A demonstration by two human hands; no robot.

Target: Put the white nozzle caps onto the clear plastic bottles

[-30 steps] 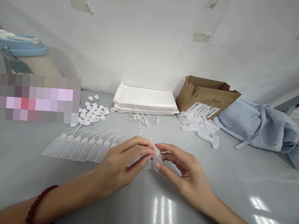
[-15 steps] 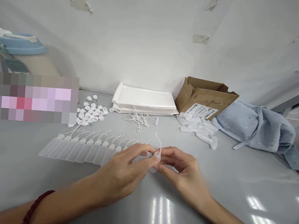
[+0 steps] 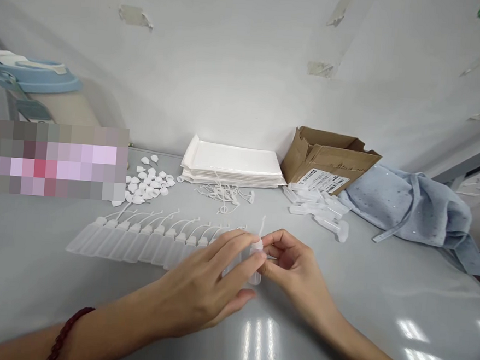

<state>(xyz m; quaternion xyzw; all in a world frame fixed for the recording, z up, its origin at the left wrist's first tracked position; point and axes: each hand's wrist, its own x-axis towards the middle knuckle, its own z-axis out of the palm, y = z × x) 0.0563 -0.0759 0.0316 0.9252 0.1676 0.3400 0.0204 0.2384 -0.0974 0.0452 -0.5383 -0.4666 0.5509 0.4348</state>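
My right hand (image 3: pixel 295 274) pinches a small translucent plastic bottle (image 3: pixel 255 263) with a white cap and a thin tether strap pointing up. My left hand (image 3: pixel 205 290) rests beside it with fingers stretched out, fingertips touching the bottle and the end of the row. A row of several capped translucent bottles (image 3: pixel 137 241) lies side by side on the grey table (image 3: pixel 379 299), running left from my hands.
At the back lie a pile of small white caps (image 3: pixel 149 182), loose white tether straps (image 3: pixel 225 192), a stack of white sheets (image 3: pixel 233 166), uncapped bottles (image 3: pixel 320 210), a cardboard box (image 3: pixel 327 161) and a blue cloth (image 3: pixel 414 214). A blue-lidded container (image 3: pixel 36 86) stands at the far left.
The bottle has been turned from lying between both hands' fingertips to nearly upright in my right hand. My left hand's fingers have straightened out from a pinch.
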